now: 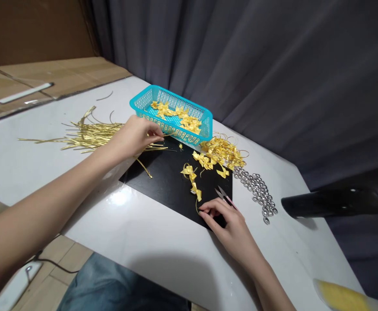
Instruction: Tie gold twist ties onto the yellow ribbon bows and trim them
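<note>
My left hand [145, 134] is closed in a pinch at the near side of the turquoise basket [171, 129], with a thin yellow strand showing at its fingertips. Lower down on the black mat [163, 181], my right hand [226, 220] pinches the end of a thin yellow cord [197, 207]. That cord runs up to a short row of yellow ribbon bows [193, 181], where a bit of silver shows. A pair of small scissors [223, 195] lies just beyond my right hand, partly hidden. More yellow bows [204, 160] rest on the mat's upper right.
Gold strips [93, 134] lie in a heap on the left. Yellow bows [189, 121] sit inside the basket. Right of it are a pile of looped bows [223, 149] and many silver beads [256, 188]. A black cylindrical object [318, 202] juts in at right, before a grey curtain [273, 77].
</note>
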Demonstrator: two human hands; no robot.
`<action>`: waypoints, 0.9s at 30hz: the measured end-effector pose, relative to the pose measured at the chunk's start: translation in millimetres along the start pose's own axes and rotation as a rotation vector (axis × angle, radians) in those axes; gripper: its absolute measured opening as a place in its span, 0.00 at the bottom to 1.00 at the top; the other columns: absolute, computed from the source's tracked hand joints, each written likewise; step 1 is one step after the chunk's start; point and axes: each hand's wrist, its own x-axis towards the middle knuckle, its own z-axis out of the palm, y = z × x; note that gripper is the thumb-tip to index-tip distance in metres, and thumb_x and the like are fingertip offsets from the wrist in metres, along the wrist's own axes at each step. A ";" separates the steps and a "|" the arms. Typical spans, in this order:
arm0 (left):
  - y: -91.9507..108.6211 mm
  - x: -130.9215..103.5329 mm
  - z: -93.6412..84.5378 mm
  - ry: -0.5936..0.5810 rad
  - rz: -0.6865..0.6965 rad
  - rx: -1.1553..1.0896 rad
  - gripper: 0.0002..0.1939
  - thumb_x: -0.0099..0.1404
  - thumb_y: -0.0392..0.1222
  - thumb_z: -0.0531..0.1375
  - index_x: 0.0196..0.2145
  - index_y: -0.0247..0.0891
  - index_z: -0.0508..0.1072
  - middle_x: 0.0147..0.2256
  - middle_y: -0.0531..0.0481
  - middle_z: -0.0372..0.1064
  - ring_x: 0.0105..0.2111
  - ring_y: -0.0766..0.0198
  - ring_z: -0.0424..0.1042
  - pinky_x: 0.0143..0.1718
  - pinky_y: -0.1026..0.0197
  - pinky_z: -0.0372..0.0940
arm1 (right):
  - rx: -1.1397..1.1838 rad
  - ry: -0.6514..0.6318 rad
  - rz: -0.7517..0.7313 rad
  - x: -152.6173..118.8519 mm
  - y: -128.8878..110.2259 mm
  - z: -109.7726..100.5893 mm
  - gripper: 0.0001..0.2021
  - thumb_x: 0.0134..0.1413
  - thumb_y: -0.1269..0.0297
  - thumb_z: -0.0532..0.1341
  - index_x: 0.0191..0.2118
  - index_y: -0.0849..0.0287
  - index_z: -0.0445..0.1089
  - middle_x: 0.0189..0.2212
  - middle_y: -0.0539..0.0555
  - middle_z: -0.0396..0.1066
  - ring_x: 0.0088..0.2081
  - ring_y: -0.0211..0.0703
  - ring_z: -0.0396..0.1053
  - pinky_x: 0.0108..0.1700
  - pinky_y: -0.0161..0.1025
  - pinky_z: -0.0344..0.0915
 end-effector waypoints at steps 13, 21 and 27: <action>66.5 -38.0 25.9 0.198 1.048 0.061 0.15 0.71 0.33 0.49 0.42 0.37 0.76 0.37 0.47 0.79 0.35 0.65 0.75 0.30 0.65 0.66 | 0.701 0.128 0.264 -2.9 -19.0 1.8 0.16 0.59 0.49 0.59 0.37 0.57 0.75 0.31 0.53 0.72 0.29 0.38 0.65 0.31 0.35 0.62; 83.3 -48.6 32.6 0.084 1.120 -0.028 0.13 0.70 0.33 0.52 0.41 0.28 0.76 0.33 0.42 0.78 0.31 0.62 0.75 0.29 0.63 0.70 | 0.787 -0.011 0.239 -1.8 -27.5 12.2 0.10 0.51 0.57 0.68 0.28 0.58 0.76 0.27 0.48 0.65 0.22 0.30 0.52 0.22 0.32 0.50; 75.2 -54.1 44.9 0.092 1.056 -0.113 0.14 0.70 0.34 0.49 0.44 0.31 0.74 0.35 0.40 0.76 0.36 0.61 0.75 0.30 0.64 0.70 | 0.876 -0.067 0.295 -3.6 -27.4 12.8 0.11 0.49 0.57 0.69 0.28 0.60 0.73 0.22 0.46 0.62 0.19 0.28 0.53 0.19 0.29 0.47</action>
